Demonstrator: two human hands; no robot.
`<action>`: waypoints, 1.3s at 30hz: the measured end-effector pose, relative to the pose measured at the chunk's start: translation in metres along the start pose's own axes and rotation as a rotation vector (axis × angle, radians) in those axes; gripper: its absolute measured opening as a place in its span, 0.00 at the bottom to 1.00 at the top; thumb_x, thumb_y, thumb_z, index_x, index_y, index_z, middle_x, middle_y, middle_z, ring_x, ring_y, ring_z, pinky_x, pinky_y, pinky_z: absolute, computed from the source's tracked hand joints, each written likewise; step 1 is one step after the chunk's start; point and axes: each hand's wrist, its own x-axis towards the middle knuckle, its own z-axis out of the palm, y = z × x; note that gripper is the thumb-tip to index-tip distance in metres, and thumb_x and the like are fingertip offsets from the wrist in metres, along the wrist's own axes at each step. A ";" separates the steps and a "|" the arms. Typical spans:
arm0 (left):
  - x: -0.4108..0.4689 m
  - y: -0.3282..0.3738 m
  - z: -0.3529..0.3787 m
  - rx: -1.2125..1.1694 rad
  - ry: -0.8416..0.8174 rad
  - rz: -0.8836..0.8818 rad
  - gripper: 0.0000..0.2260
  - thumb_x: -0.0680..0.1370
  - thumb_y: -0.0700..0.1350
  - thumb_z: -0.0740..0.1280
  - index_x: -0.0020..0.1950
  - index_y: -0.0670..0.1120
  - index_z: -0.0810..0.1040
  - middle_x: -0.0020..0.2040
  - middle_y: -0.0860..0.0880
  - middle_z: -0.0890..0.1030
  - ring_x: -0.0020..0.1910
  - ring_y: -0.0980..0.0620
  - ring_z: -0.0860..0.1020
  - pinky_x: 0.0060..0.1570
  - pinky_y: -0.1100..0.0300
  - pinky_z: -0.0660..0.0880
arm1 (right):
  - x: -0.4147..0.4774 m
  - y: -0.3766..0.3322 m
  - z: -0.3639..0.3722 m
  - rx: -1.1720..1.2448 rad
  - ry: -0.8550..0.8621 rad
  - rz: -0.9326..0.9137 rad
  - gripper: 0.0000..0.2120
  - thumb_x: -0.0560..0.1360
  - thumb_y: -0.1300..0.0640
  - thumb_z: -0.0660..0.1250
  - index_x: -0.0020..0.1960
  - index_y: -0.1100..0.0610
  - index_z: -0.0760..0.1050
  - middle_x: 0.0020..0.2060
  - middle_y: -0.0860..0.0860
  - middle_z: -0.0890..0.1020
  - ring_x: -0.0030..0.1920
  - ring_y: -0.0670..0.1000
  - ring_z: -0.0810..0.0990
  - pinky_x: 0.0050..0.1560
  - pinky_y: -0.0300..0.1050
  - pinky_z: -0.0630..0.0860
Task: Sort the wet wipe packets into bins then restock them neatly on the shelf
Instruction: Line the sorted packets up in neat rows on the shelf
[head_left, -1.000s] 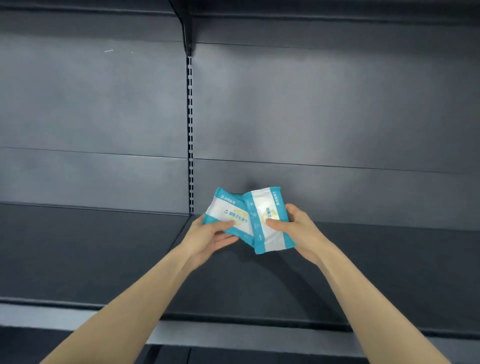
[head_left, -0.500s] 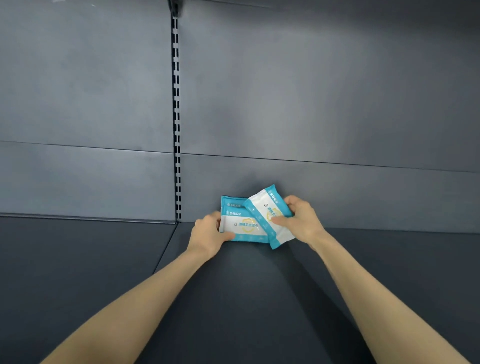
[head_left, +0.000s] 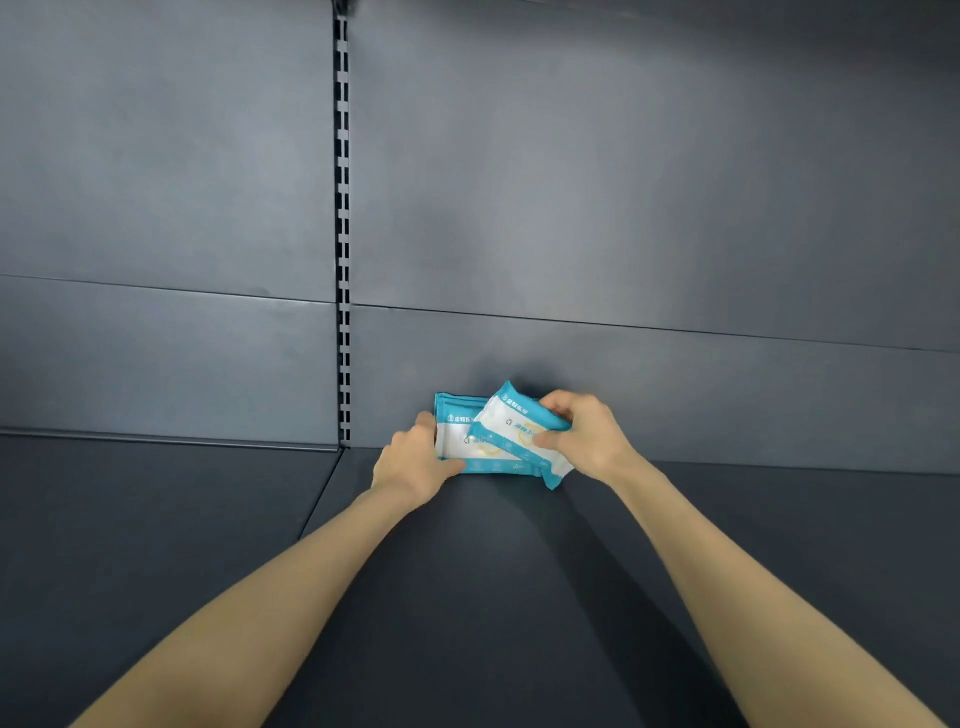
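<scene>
Two teal-and-white wet wipe packets are at the back of the dark shelf (head_left: 467, 597), against the rear panel. The left packet (head_left: 454, 434) stands upright on its long edge; my left hand (head_left: 415, 462) grips its left end. The right packet (head_left: 519, 431) is tilted and overlaps the front of the left one. My right hand (head_left: 584, 434) holds it by its right end, thumb on the front and fingers over the top.
A slotted upright rail (head_left: 343, 260) runs down the back wall just left of the packets. The grey back panels (head_left: 649, 208) rise behind them. A second shelf board (head_left: 156, 519) adjoins on the left.
Both hands have carried the packets forward and down to the back of the shelf. The left packet has gone from tilted to upright against the rear panel, and the right one tilts more.
</scene>
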 end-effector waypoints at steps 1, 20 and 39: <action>0.001 -0.003 -0.003 -0.076 -0.040 0.008 0.20 0.71 0.47 0.74 0.56 0.45 0.69 0.47 0.49 0.78 0.49 0.47 0.77 0.47 0.54 0.74 | 0.001 -0.002 0.000 -0.004 -0.012 -0.012 0.12 0.71 0.65 0.73 0.52 0.56 0.76 0.51 0.52 0.82 0.49 0.48 0.78 0.44 0.38 0.75; 0.005 -0.014 -0.005 -0.053 -0.014 0.078 0.17 0.71 0.49 0.73 0.54 0.46 0.71 0.51 0.49 0.79 0.50 0.48 0.77 0.51 0.50 0.76 | 0.005 -0.002 0.030 -0.577 -0.007 -0.183 0.34 0.69 0.54 0.73 0.71 0.50 0.63 0.65 0.50 0.63 0.65 0.51 0.60 0.64 0.46 0.64; -0.029 0.040 -0.059 0.274 -0.063 0.147 0.28 0.75 0.49 0.68 0.72 0.46 0.61 0.68 0.44 0.72 0.65 0.41 0.71 0.62 0.49 0.69 | -0.023 -0.039 -0.018 -0.484 -0.080 -0.086 0.32 0.75 0.53 0.68 0.75 0.52 0.58 0.74 0.53 0.60 0.72 0.57 0.57 0.70 0.54 0.63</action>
